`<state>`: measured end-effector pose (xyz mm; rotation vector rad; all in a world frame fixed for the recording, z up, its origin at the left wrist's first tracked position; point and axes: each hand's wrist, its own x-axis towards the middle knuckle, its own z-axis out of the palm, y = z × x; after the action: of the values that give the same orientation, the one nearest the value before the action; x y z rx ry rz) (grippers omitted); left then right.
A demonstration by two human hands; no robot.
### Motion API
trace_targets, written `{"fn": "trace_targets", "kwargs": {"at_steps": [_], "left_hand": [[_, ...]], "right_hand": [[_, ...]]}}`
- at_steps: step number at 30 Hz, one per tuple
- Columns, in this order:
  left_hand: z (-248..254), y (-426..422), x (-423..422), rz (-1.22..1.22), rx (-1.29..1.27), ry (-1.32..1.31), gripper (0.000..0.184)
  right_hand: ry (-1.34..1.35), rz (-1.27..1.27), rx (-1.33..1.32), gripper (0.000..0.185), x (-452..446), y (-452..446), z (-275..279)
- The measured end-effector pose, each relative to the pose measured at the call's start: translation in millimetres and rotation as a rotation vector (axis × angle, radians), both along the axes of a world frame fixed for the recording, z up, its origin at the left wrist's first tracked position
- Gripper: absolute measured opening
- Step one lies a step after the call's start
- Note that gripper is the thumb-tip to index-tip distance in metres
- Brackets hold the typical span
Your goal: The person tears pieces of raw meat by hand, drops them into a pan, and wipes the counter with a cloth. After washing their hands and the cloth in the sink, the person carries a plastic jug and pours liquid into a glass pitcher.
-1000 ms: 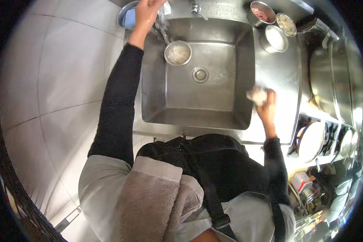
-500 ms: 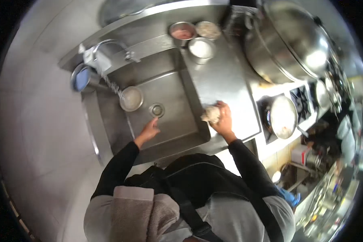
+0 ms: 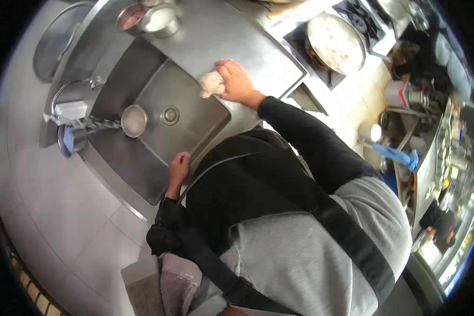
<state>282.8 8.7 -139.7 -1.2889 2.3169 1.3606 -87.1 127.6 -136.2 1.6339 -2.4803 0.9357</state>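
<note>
My right hand (image 3: 238, 81) grips a crumpled beige cloth (image 3: 211, 86) and presses it on the steel counter (image 3: 221, 31), right at the sink's edge. Low over the near side of the steel sink (image 3: 176, 89), my left hand (image 3: 179, 166) hangs with its fingers curled in and nothing visible in them. A round bowl (image 3: 134, 121) of cloudy liquid sits in the sink, left of the drain (image 3: 169, 115). Water streams toward it from the faucet side.
Metal containers (image 3: 161, 21) stand at the counter's far left corner. A wide pan (image 3: 336, 43) sits on the stove to the right. Outside the sink's left edge is a metal pot (image 3: 71, 141) with something blue in it. Shelves and another person (image 3: 445, 224) appear far right.
My view and body have turned to the right. My right hand stays on the cloth at the counter edge. My left hand has drawn back toward my body, its pointing finger now curled.
</note>
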Motion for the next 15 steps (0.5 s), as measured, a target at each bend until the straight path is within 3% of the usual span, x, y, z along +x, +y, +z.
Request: {"fn": "trace_targets", "kwargs": {"at_steps": [3, 5, 7, 11, 13, 15], "left_hand": [[-19, -14, 15, -0.184, -0.128, -0.104, 0.041], [13, 12, -1, -0.130, -0.188, -0.075, 0.046], [6, 8, 0, -0.158, -0.186, -0.045, 0.048], [-9, 6, 1, -0.160, -0.136, -0.025, 0.053], [-12, 6, 6, -0.173, -0.306, 0.017, 0.052], [-20, 4, 11, -0.159, -0.308, 0.020, 0.052]], "right_hand": [[-0.027, 0.000, -0.106, 0.063, 2, -1, -4], [-0.061, 0.008, -0.176, 0.069, -2, 5, 7], [-0.081, 0.020, -0.219, 0.068, -4, 4, -1], [-0.039, 0.003, -0.106, 0.063, -4, 10, 17], [-0.069, 0.019, -0.056, 0.061, -5, 11, 22], [-0.063, 0.024, -0.056, 0.058, -6, 14, 23]]}}
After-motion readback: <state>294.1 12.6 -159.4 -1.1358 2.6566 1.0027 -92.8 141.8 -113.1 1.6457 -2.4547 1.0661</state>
